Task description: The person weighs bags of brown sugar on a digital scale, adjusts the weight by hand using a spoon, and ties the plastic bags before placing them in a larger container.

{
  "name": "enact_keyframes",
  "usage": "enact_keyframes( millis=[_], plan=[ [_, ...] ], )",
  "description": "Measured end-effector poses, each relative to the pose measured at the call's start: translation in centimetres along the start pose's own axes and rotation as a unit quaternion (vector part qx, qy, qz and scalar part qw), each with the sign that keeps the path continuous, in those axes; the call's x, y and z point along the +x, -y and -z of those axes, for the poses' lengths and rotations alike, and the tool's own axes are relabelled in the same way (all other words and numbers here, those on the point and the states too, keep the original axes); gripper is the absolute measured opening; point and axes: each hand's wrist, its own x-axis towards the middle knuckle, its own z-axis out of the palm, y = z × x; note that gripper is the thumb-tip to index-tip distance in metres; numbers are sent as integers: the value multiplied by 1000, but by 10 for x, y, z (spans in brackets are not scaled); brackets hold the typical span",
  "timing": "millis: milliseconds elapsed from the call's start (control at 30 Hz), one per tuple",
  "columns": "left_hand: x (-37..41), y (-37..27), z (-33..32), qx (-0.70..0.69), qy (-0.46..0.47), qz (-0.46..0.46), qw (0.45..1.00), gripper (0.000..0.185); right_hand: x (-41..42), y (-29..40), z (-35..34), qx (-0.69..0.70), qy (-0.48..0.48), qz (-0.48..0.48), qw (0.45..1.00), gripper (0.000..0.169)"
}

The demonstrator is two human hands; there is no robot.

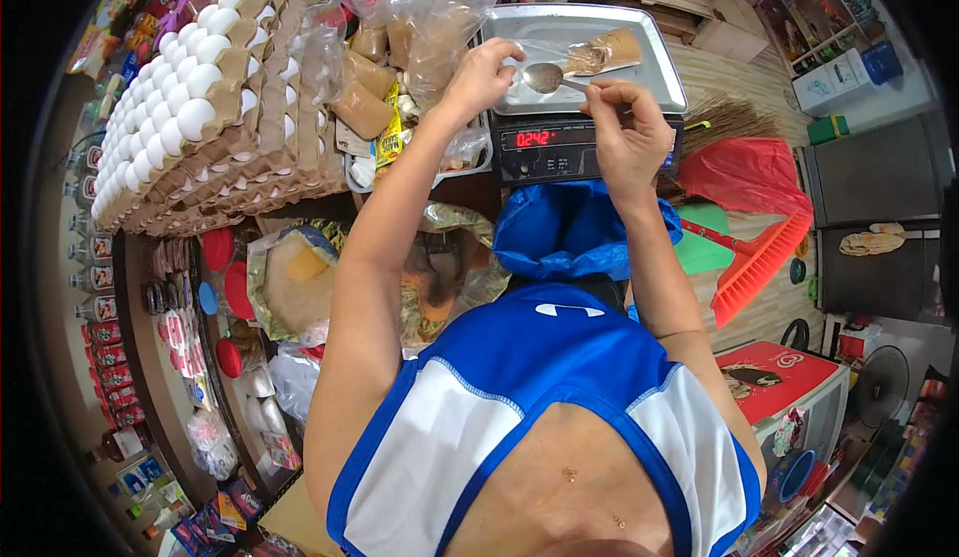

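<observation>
A clear plastic bag (605, 51) with brown sugar-like contents at its far end lies on the metal tray (667, 92) of a digital scale (547, 154). My left hand (483, 77) is at the tray's left edge, its fingers pinched at the bag's loose open end. Over the tray's near side, my right hand (629, 126) grips a metal spoon (543, 77) by its handle. The spoon's bowl points left, close to my left fingers, and looks to have little or nothing in it. Red digits glow on the scale's front.
Stacked egg trays (225, 160) rise at the left. Filled brown bags (363, 107) sit beside the scale, above a plastic tray (479, 163) of small goods. An open blue sack (569, 220) stands below the scale. A red broom (760, 265) is at the right.
</observation>
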Motion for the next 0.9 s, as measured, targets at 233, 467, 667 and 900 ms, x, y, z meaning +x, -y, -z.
enact_keyframes(
  millis=[233, 467, 667, 900],
  plan=[
    [-19, -24, -9, 45, 11, -87, 995, 35, -17, 1, -6, -82, 53, 110, 989, 15],
    [-31, -72, -55, -10, -65, -109, 992, 39, -23, -19, 15, -246, 53, 175, 952, 12],
    [-21, -94, -97, -111, -52, -198, 972, 40, -15, -46, 56, -308, -27, 126, 942, 9],
    [46, -20, -110, -2, -71, 27, 997, 43, 1, -80, 75, -236, -121, 30, 964, 6]
  ],
)
